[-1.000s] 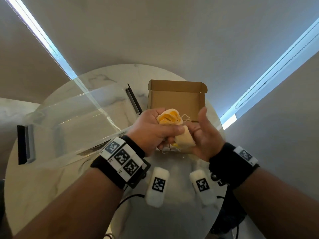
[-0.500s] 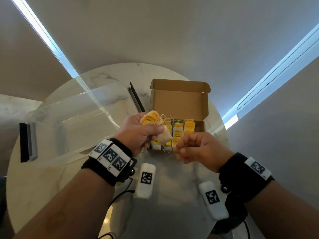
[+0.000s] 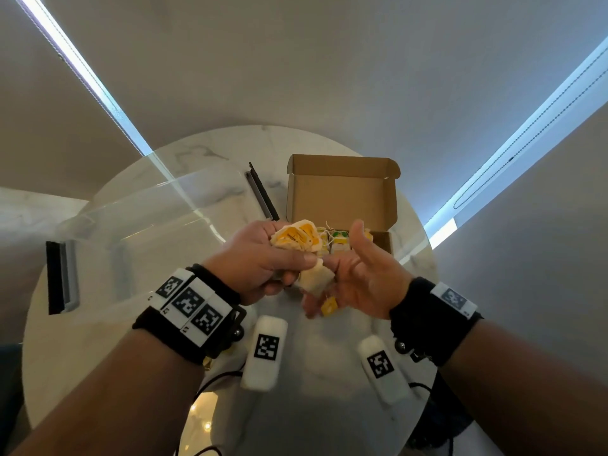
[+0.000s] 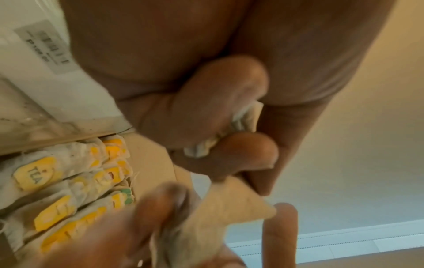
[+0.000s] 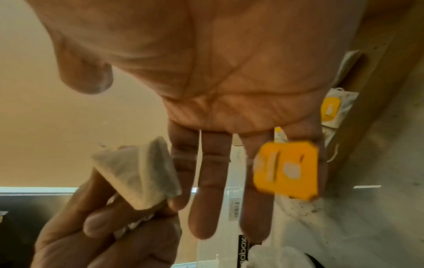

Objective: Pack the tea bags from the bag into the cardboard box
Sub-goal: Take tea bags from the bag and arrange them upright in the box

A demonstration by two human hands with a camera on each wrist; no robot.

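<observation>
My left hand (image 3: 260,258) grips a bundle of tea bags (image 3: 297,236) with yellow tags, just in front of the open cardboard box (image 3: 342,189). One beige tea bag (image 3: 314,279) sticks out below its thumb. My right hand (image 3: 362,274) is open, palm towards the left hand, its straight fingers (image 5: 213,181) touching that tea bag (image 5: 137,172). The bag's yellow tag (image 5: 286,168) hangs on its string across those fingers. Rows of tea bags (image 4: 57,190) lie packed in the box.
A large clear plastic bag (image 3: 148,225) with a black zip strip (image 3: 261,192) lies on the round marble table (image 3: 82,324), left of the box. White tagged modules (image 3: 265,352) hang under both wrists. The table edge runs close behind and right of the box.
My right hand, half a second ago curled and apart at the lower right, has come back up to the left hand and opened against the protruding tea bag. A yellow tag now dangles.
</observation>
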